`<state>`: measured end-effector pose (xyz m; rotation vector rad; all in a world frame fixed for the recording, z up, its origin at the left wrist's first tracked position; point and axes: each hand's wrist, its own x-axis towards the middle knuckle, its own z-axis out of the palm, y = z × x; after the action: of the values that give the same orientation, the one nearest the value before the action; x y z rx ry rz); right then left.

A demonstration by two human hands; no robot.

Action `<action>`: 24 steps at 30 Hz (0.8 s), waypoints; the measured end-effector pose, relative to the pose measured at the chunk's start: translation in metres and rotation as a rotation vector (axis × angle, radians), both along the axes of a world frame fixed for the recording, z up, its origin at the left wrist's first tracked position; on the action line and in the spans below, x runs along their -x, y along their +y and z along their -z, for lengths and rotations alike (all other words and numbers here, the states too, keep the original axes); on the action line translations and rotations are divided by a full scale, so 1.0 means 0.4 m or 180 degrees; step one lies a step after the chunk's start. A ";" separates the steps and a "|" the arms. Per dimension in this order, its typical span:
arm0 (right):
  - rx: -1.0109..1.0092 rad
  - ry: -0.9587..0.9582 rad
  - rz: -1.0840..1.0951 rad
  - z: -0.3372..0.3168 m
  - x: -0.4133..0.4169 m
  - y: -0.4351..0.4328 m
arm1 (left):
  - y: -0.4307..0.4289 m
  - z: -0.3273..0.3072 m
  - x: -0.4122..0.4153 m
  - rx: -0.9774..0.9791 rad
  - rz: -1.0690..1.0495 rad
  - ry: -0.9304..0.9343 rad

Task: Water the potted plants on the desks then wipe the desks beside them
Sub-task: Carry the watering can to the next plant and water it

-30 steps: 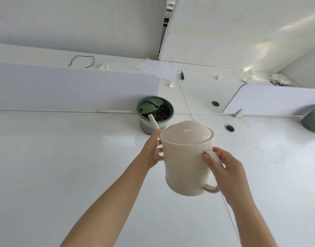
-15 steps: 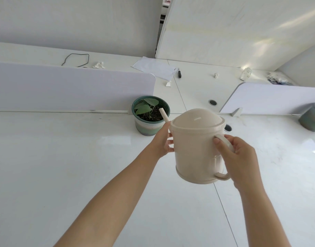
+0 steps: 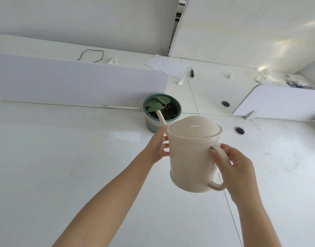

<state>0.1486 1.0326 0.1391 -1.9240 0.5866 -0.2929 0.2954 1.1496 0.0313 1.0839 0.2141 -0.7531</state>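
The right hand (image 3: 236, 168) is wrapped around the handle of the watering can (image 3: 194, 154); the left hand (image 3: 157, 146) presses flat against its side, steadying it. The thin spout (image 3: 161, 117) reaches over the potted plant (image 3: 162, 111) at the table (image 3: 64, 157) divider. Tip slowly, aiming at soil, not leaves. The can looks like smooth matte plastic with a domed lid; the pot is round and glazed green.

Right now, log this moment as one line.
watering | right hand holds watering can handle | left hand steadies body | spout over potted plant
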 end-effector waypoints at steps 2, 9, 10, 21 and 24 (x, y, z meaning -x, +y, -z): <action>-0.0018 0.0059 -0.0062 0.007 -0.002 0.008 | 0.006 0.001 -0.010 0.0024 -0.0091 -0.0044; -0.0230 0.0300 -0.0053 0.072 0.042 -0.009 | 0.043 0.007 0.027 -0.0196 -0.0190 -0.0038; -0.0209 0.0367 -0.0031 0.084 0.052 -0.015 | 0.051 0.015 0.039 -0.0208 -0.0192 -0.0023; -0.0070 0.0952 -0.0204 0.228 0.099 -0.036 | 0.191 0.072 0.166 -0.0571 -0.0649 -0.0144; -0.0139 0.1024 -0.0361 0.253 0.098 -0.018 | 0.239 0.069 0.206 -0.0642 -0.0806 -0.0292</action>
<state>0.1094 1.0254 0.0380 -1.9674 0.6838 0.1043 0.2130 1.2452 0.0037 1.2519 0.3477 -0.4604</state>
